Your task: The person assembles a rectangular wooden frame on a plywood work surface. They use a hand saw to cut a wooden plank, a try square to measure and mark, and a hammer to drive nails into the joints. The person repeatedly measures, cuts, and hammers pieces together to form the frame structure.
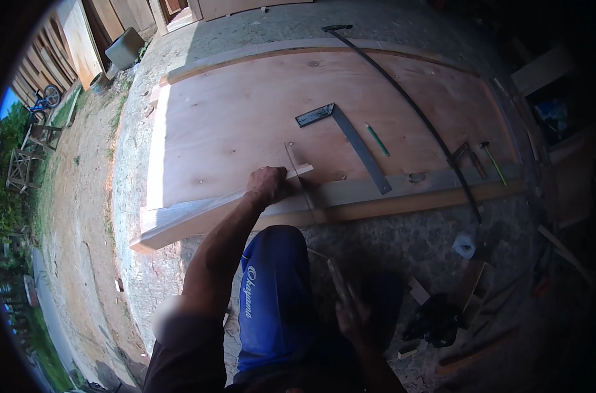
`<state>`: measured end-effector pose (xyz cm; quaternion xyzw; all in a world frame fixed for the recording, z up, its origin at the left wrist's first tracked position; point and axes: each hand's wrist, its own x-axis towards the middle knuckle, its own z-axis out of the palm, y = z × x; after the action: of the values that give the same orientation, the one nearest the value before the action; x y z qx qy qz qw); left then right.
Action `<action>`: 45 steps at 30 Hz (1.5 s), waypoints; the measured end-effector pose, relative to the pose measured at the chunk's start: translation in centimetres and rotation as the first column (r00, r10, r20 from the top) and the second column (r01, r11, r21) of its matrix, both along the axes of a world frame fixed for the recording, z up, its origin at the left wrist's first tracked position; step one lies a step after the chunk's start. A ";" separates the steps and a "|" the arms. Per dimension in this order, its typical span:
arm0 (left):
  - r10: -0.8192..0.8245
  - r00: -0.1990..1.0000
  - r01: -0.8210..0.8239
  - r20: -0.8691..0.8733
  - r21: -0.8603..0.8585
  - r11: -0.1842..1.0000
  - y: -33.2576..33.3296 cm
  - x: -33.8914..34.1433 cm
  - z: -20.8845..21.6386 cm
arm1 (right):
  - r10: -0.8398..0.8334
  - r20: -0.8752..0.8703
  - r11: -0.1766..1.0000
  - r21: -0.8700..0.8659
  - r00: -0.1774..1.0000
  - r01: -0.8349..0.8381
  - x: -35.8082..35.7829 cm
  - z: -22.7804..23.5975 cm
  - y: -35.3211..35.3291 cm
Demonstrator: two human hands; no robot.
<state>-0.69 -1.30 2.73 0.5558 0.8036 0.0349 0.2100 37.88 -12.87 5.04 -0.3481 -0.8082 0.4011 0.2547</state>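
Observation:
My left hand [267, 185] is closed over a pale wooden strip [209, 208] that lies at a slant along the near edge of a large plywood panel [232, 118]. The strip's end juts out just beyond my fingers. Close to that end runs a thin dark saw blade [298, 173], seen nearly edge-on and crossing the wood. My right hand [353, 321], in shadow by my knee, is closed around a handle that appears to belong to this saw; the part between handle and blade is dim and blurred.
On the panel lie a try square [360, 147], a green pencil [377, 139], a long dark curved bar [403, 92] and a hammer [493, 162] with a green handle. Wood offcuts [471, 285] and a dark bundle [435, 321] lie on the floor at right.

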 end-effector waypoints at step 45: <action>0.005 0.999 -0.006 -0.040 -0.025 1.000 0.2 2.1 2.2 | -0.023 0.031 0.979 -0.201 0.999 0.029 -1.9 0.1 2.2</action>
<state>1.41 -1.15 4.96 0.5516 0.8094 0.0141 0.2010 35.96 -10.70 5.19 -0.3884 -0.7622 0.4726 0.2117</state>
